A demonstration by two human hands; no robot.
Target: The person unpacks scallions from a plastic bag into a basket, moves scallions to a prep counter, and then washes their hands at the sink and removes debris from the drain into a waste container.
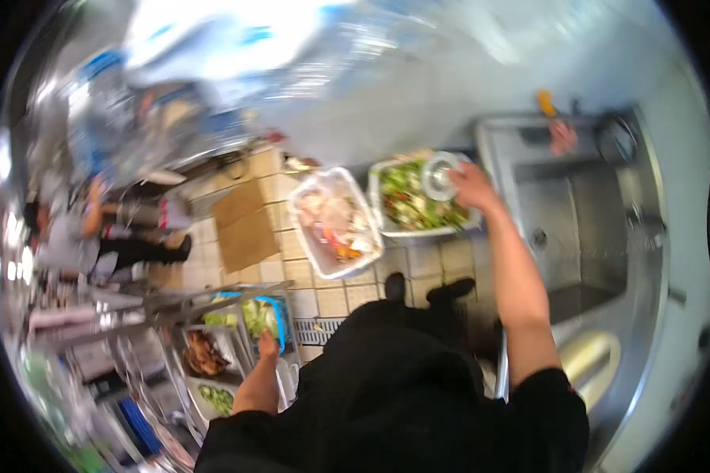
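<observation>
My right hand (473, 188) grips the edge of a small round, pale, shiny dish-like piece (438, 176); blur hides whether it is a bowl or a lid. It is above a white bin (430, 233) of green leafy scraps (406, 189). To its left stands another white bin (325, 272) with pale and orange scraps and what looks like plastic film. Low on the left, my left hand (268, 345) is at the edge of a blue-rimmed container (282, 315) holding lettuce-like leaves (257, 317). Its fingers are too blurred to read.
A steel sink (580, 229) is on the right, with a pale oval item (592, 366) beside it. A metal rack (166, 339) with food trays is at left. Flattened cardboard (244, 225) lies on the tiled floor. Another person (79, 240) stands farther left.
</observation>
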